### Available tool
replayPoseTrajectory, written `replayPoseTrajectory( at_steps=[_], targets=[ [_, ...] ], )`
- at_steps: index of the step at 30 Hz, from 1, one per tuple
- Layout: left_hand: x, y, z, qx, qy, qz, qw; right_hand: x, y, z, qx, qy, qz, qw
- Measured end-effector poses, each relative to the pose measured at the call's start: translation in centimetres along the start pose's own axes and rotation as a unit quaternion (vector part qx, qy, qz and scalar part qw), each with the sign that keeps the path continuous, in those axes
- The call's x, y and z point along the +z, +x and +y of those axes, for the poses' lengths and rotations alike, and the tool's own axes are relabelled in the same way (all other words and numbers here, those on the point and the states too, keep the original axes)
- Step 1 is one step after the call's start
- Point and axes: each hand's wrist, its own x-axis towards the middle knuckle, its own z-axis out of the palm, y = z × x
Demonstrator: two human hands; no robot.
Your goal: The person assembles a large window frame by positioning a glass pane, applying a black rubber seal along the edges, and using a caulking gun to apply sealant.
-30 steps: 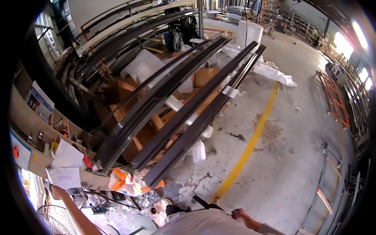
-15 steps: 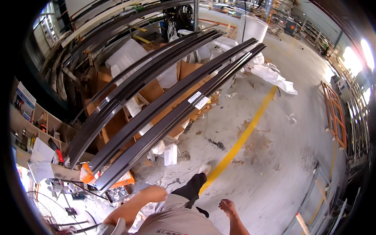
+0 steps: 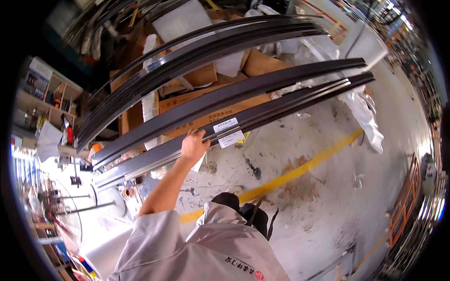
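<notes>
My left hand [image 3: 194, 146] reaches forward onto the nearest long dark metal profile [image 3: 145, 161]. Its fingers curl over the profile, just left of two white paper labels [image 3: 226, 124] stuck on it. Beyond lies a second dark profile [image 3: 225, 97], roughly parallel, and farther back a bundle of similar dark profiles [image 3: 211, 49]. My right hand is out of view.
Cardboard boxes [image 3: 265, 65] and white foam sheets [image 3: 183, 21] lie under and behind the profiles. White plastic wrap [image 3: 370, 122] hangs at their right end. A cubby shelf [image 3: 55, 114] stands left. A yellow line [image 3: 290, 176] crosses the floor; an orange frame [image 3: 404, 199] stands right.
My left hand has moved forward from beside my body and taken hold of the nearest profile. My right hand has left the view. The view has turned, and the profiles appear closer.
</notes>
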Motion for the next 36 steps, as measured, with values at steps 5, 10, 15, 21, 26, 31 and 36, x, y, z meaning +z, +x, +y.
replayPoseTrajectory(
  at_steps=[5, 10, 15, 21, 26, 31, 36],
  targets=[
    [0.2, 0.1, -0.7, -0.044, 0.086, -0.138, 0.986, -9.1, 7.3, -6.7, -0.012, 0.042, -0.055, 0.998],
    [0.6, 0.5, -2.7, -0.034, 0.112, -0.163, 0.98, -18.2, 13.7, -15.6, -0.032, 0.194, -0.101, 0.975],
    [0.8, 1.3, -3.7, -0.006, 0.104, -0.157, 0.982, -18.5, 9.9, -30.2, -0.101, 0.097, 0.007, 0.99],
    [0.3, 2.5, -3.1, 0.014, 0.09, -0.118, 0.989, -12.1, 8.4, -33.6, -0.084, -0.005, -0.092, 0.992],
    [0.6, 3.1, -4.0, 0.042, 0.1, -0.122, 0.987, -8.0, 4.6, -36.6, -0.132, -0.165, -0.141, 0.967],
    [0.8, 3.3, -4.5, 0.049, 0.091, -0.134, 0.986, -8.6, 4.7, -36.1, -0.112, -0.111, -0.108, 0.982],
    [0.9, 3.4, -4.4, 0.058, 0.093, -0.109, 0.988, -9.9, 5.8, -35.5, -0.064, -0.083, -0.073, 0.992]
  ],
)
